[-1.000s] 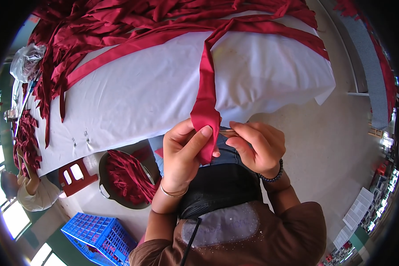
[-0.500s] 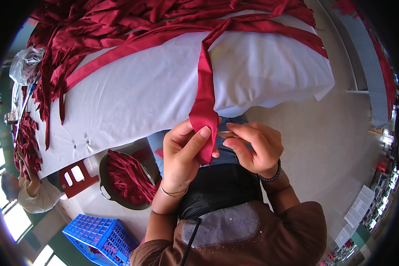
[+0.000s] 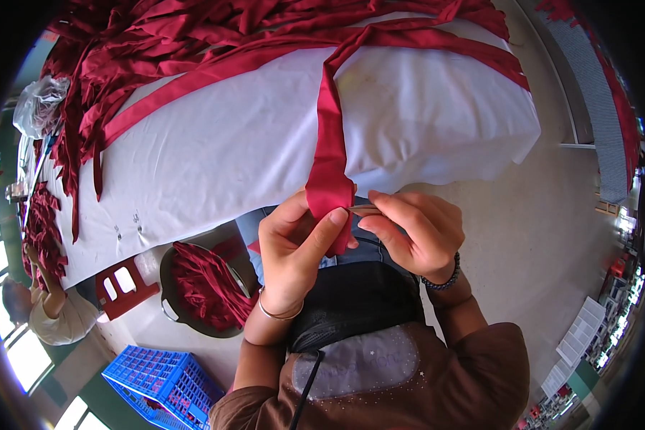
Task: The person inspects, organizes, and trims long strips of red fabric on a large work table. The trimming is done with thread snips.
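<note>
My left hand (image 3: pixel 290 240) is closed, pinching a red fabric strip (image 3: pixel 329 172) between thumb and fingers above my lap. From there the strip runs up over the white-covered table, and its lower end is partly hidden behind my left thumb. A slim pointed metal tool (image 3: pixel 365 210) is pinched between the thumb and forefinger of my right hand (image 3: pixel 419 233). Its tip meets the strip's right edge, close to my left thumb tip. Whether it is tweezers or thread snips I cannot tell.
More red strips (image 3: pixel 193 43) lie heaped across the white table cover (image 3: pixel 215 158). On the floor at left stand a dark tub (image 3: pixel 168 287) of red fabric, a red stool (image 3: pixel 127 289) and a blue crate (image 3: pixel 158 380). Another person (image 3: pixel 61 315) handles red fabric at far left.
The tool's tip has come to the strip's edge at my left thumb. My right hand has shifted slightly right, and the strip's lower end hangs less far below my left thumb.
</note>
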`<action>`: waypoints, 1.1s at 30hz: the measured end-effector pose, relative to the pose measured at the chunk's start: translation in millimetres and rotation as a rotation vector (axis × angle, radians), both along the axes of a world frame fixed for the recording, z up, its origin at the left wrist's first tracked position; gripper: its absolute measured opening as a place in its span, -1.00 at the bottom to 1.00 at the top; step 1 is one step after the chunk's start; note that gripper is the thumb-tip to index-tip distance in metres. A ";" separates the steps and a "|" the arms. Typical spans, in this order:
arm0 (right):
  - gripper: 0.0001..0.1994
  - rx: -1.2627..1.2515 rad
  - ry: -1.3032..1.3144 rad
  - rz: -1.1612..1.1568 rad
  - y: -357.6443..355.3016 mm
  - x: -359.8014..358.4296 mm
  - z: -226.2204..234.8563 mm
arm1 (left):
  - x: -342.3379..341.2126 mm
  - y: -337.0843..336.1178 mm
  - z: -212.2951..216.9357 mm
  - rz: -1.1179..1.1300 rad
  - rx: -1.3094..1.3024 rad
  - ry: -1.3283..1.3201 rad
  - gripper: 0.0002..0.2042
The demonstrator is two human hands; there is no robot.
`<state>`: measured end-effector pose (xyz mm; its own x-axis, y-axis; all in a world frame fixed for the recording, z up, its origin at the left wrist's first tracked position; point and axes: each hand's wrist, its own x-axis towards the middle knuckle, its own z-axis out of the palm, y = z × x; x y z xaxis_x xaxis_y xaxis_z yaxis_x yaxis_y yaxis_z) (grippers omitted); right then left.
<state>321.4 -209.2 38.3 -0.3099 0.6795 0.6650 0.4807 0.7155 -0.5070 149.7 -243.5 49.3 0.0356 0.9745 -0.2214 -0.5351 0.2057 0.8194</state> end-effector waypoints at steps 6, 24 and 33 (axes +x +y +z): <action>-0.71 -0.008 0.027 -0.036 0.3 -1.4 5.2 | 0.3 0.1 2.2 -0.014 0.054 0.073 -0.83; -0.54 -0.177 0.270 0.090 -8.9 -6.7 -13.1 | 0.7 -1.1 -8.6 -0.012 -0.014 -0.240 -0.79; -0.57 -0.082 0.187 0.002 -9.2 -19.9 -8.9 | 2.1 0.3 -15.0 -0.181 -0.097 -0.686 -0.77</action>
